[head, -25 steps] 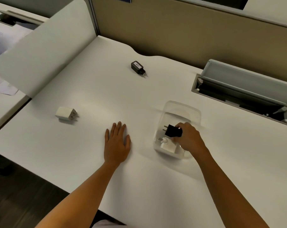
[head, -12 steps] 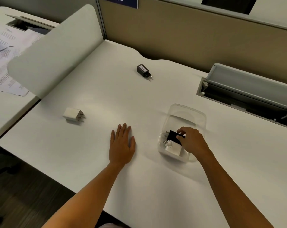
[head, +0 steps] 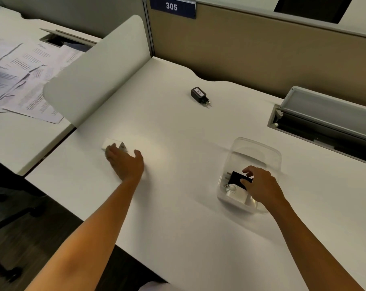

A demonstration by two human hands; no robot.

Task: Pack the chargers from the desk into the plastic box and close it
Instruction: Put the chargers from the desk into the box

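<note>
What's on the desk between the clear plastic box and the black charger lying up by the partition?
Nothing: in the head view the white desk is bare between the plastic box and the black charger.

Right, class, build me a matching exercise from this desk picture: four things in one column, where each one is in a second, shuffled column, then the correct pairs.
Things:
1. white charger
2. labelled black charger
3. black charger
4. papers

Places:
A. in the plastic box, at the right hand
B. on the neighbouring desk, beyond the divider
C. alone at the back of the desk
D. at the left hand

Pairs: 1-D, 2-C, 3-A, 4-B
</note>
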